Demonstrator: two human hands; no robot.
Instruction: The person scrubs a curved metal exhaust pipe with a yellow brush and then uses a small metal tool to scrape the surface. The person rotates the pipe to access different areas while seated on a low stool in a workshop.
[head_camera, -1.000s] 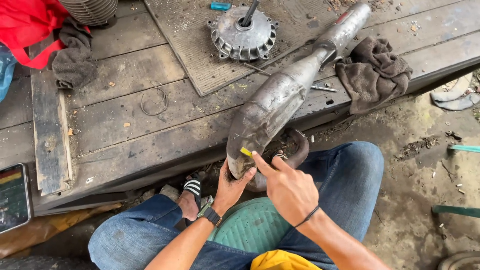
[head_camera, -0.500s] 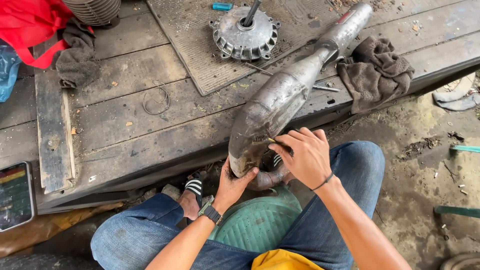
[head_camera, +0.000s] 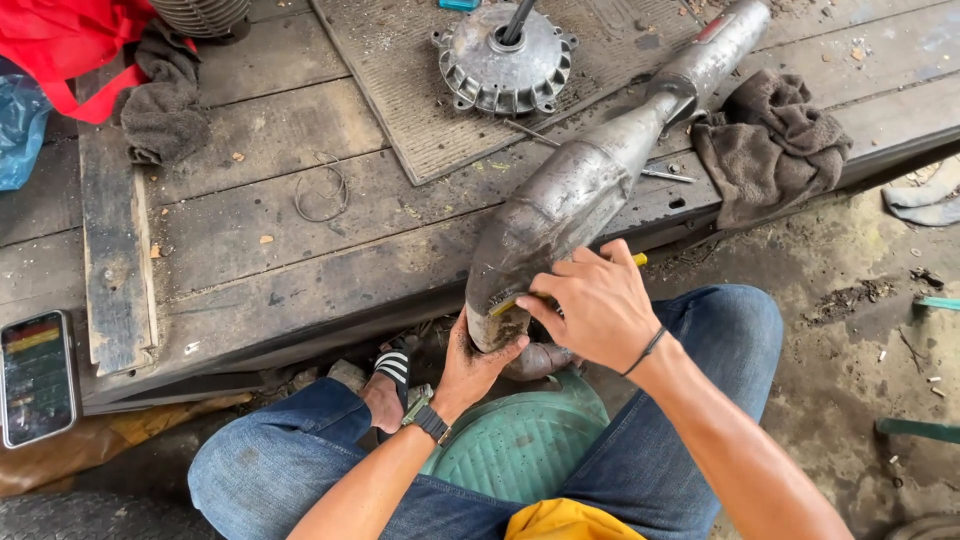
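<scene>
While the muffler (head_camera: 580, 190) lay slanted over the platform's (head_camera: 250, 250) front edge, my left hand (head_camera: 475, 365) cupped its lower end and my right hand (head_camera: 595, 305) pressed a yellow tool (head_camera: 503, 306) against it.

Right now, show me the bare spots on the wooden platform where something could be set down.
Bare boards lie between the thin wire ring and the dull grey metal exhaust pipe, and along the platform's front edge. It is crowded by the round finned metal cover and the brown rag.
</scene>
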